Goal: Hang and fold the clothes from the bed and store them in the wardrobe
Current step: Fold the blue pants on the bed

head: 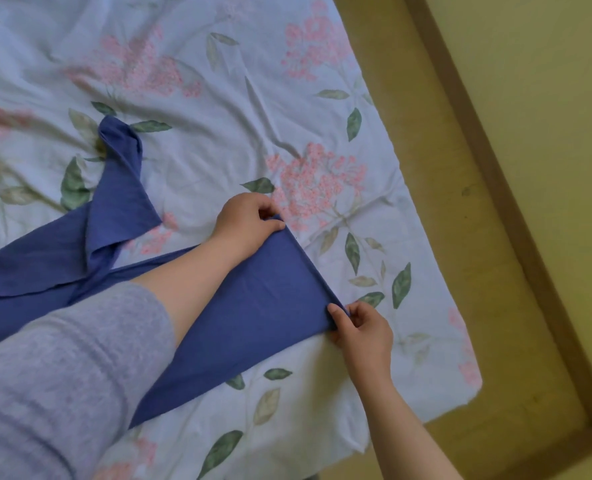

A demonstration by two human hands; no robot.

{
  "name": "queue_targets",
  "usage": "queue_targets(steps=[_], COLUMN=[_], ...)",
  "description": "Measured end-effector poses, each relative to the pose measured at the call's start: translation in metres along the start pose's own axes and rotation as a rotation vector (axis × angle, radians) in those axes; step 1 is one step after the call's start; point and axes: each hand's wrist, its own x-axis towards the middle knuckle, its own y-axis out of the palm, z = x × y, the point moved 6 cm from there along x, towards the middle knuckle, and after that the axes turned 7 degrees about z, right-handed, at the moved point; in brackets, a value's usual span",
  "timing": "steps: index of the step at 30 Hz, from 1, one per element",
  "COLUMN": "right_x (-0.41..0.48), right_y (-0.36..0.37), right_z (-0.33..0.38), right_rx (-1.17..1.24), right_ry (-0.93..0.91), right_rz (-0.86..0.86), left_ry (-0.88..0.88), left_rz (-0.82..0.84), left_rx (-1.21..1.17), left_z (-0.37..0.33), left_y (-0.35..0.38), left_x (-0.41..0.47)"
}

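Blue garment [253, 299] lies on the bed [218, 98], over a floral sheet. One straight edge runs taut between the two hands.
Left hand [249, 220]: fingers and thumb curled, pinching the far corner of that edge.
Right hand [360, 327]: thumb and fingers pinching the near corner.
The rest of the garment trails off to the left of the left hand, with one part rumpled.
The left forearm, in a grey sleeve [62, 375], crosses above the cloth.

Nothing written could be read anywhere (the bedsheet [218, 133] carried only a printed flower-and-leaf pattern).
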Motion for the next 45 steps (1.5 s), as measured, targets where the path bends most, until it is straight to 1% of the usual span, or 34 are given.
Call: queue_targets(steps=[5,10,13,16,18,20,24,27,30,36,41,45], right_x=[0.003,0.007,0.008,0.003,-0.005,-0.015,-0.032,-0.046,-0.062,-0.104,-0.137,-0.155], right_y=[0.0,0.002,0.001,-0.005,-0.011,-0.014,0.0,0.028,0.072,0.178,0.263,0.313], right_z=[-0.001,-0.003,0.002,0.013,0.027,0.042,0.077,0.103,0.124,0.157,0.172,0.183], right_rx=[-0.001,-0.037,-0.117,-0.273,-0.335,-0.321,-0.363,-0.391,-0.456,-0.614,-0.719,-0.745], right_ry=[0.024,0.059,0.067,0.066,0.047,0.001,-0.09,-0.145,-0.2,-0.345,-0.442,-0.534], right_rz=[-0.047,-0.029,0.001,-0.018,-0.06,-0.065,0.042,0.134,0.25,0.452,0.538,0.559], left_ry=[-0.004,0.013,0.012,0.086,0.116,0.111,0.043,-0.057,-0.167,-0.286,-0.316,-0.377], left_rz=[-0.069,-0.09,-0.106,-0.093,-0.121,-0.15,-0.235,-0.287,-0.338,-0.4,-0.428,-0.456], left_rx=[-0.073,0.005,0.023,0.087,0.113,0.085,-0.059,-0.102,-0.121,-0.15,-0.188,-0.217], left_z=[-0.001,-0.003,-0.004,-0.013,-0.017,-0.015,0.011,0.047,0.091,0.169,0.219,0.259], left_y=[0.003,0.007,0.004,0.0,-0.009,-0.023,-0.053,-0.074,-0.094,-0.134,-0.16,-0.175], left_x=[0.005,0.007,0.002,-0.011,-0.025,-0.045,-0.104,-0.154,-0.197,-0.258,-0.291,-0.315])
